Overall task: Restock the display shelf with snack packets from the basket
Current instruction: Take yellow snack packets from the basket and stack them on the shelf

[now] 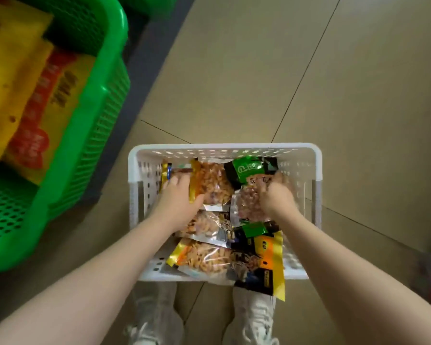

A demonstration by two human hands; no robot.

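Down in the white basket (224, 148) on the floor, your left hand (182, 200) grips a clear, yellow-edged snack packet (210, 184) — your right hand (275, 196), curled and blurred, presses a clear packet (246, 202); its grasp is unclear.

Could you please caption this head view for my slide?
Both hands, left and right, reach into white basket of snack packets on floor.
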